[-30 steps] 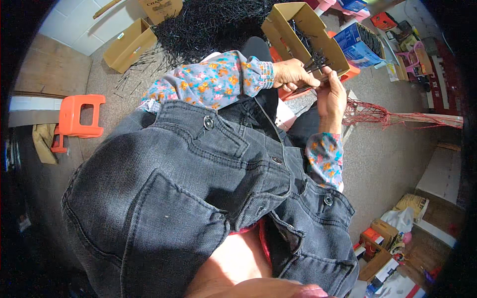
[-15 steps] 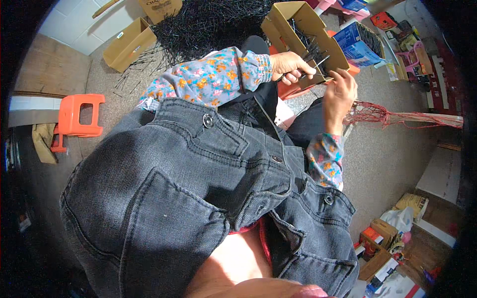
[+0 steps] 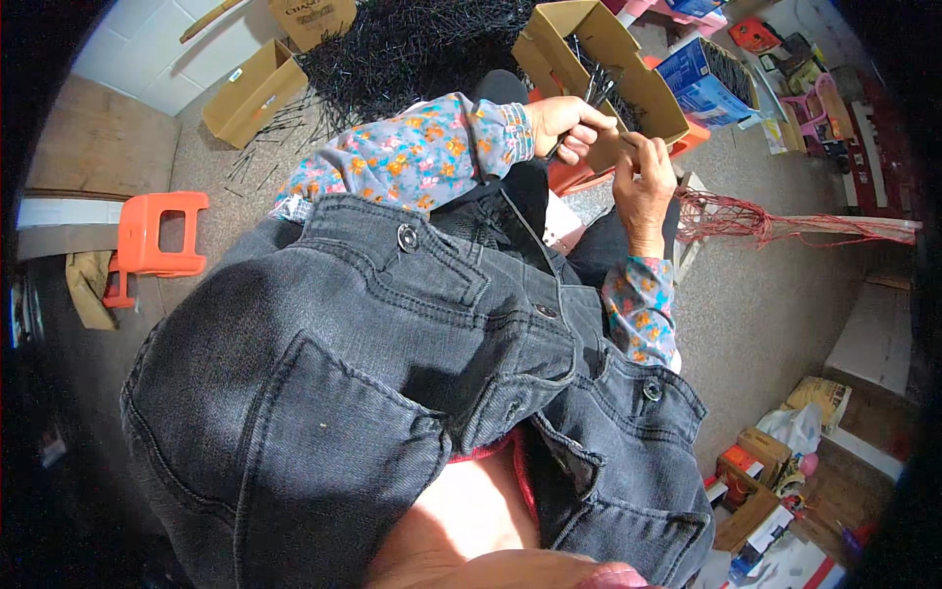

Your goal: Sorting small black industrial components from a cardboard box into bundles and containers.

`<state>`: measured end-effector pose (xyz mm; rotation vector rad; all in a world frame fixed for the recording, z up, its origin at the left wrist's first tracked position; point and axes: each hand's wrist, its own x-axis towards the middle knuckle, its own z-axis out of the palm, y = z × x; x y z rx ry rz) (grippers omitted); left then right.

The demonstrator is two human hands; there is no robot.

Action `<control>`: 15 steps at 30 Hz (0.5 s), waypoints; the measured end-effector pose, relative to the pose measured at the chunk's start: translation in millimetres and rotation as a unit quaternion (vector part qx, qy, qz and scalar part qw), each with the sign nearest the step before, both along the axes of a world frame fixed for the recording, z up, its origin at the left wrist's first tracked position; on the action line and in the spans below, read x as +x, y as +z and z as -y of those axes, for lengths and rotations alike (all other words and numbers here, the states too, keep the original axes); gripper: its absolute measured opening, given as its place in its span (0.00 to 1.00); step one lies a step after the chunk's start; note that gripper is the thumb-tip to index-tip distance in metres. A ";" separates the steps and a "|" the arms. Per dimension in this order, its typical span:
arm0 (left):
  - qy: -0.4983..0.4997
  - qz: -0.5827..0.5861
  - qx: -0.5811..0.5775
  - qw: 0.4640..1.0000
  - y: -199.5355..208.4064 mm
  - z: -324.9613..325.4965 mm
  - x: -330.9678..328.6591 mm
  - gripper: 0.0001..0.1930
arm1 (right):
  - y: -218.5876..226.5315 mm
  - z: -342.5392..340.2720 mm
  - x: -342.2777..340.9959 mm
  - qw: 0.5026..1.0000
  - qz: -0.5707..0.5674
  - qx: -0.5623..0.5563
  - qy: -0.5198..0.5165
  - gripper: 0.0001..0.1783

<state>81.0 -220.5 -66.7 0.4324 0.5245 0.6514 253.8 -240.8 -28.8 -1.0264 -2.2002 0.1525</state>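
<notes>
Several black sticks (image 3: 597, 88) in left hand (image 3: 567, 128), right hand (image 3: 645, 188) now closer

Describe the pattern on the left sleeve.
The left sleeve is floral: orange, pink and blue on a greyish ground, shown best in the head view.

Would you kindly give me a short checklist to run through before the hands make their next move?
1. Left hand gripping black sticks: ok, fingers closed around them.
2. Right hand holding something: cannot tell, too little shows at its fingertips.
3. Cardboard box beyond the hands open at the top: ok, more sticks show inside.
4. That box seated steadily: cannot tell, its base is hidden.
5. Loose sticks all gathered: not ok, some lie scattered on the floor at left.
</notes>
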 end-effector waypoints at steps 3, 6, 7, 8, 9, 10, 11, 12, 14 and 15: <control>-0.024 0.056 0.019 0.998 -3.9 0.0 0.7 0.13 | 0.1 -2.2 0.4 1.000 -0.027 -0.006 -0.007 0.08; -0.022 0.027 0.044 0.998 0.7 4.1 5.3 0.14 | -3.2 -1.5 2.6 0.985 -0.146 -0.072 -0.064 0.05; -0.024 0.028 0.044 0.998 4.0 6.7 7.0 0.14 | -5.9 -2.5 5.0 0.985 -0.146 -0.071 -0.065 0.05; -0.034 0.018 0.052 0.998 7.8 9.6 8.7 0.14 | -9.1 -5.5 8.9 0.956 -0.245 -0.146 -0.061 0.06; -0.041 0.008 0.059 0.997 8.9 12.0 7.8 0.14 | -9.4 -7.0 7.7 0.912 -0.341 -0.220 -0.053 0.07; -0.059 0.019 0.048 0.997 1.8 8.9 8.4 0.14 | -9.3 -9.0 6.7 0.895 -0.377 -0.235 -0.051 0.08; -0.058 0.019 0.047 0.997 -3.6 7.6 8.7 0.14 | -8.0 -8.7 9.2 0.853 -0.418 -0.302 -0.074 0.08; -0.075 0.026 0.069 0.994 -3.4 7.7 9.2 0.14 | -4.7 -9.1 8.2 0.830 -0.442 -0.335 -0.066 0.08; -0.092 0.027 0.105 0.990 -2.1 8.9 9.5 0.14 | -2.3 -9.0 6.7 0.803 -0.465 -0.367 -0.057 0.08; -0.092 0.027 0.105 0.990 -3.1 8.1 9.8 0.14 | -1.4 -8.6 6.2 0.792 -0.456 -0.402 -0.056 0.09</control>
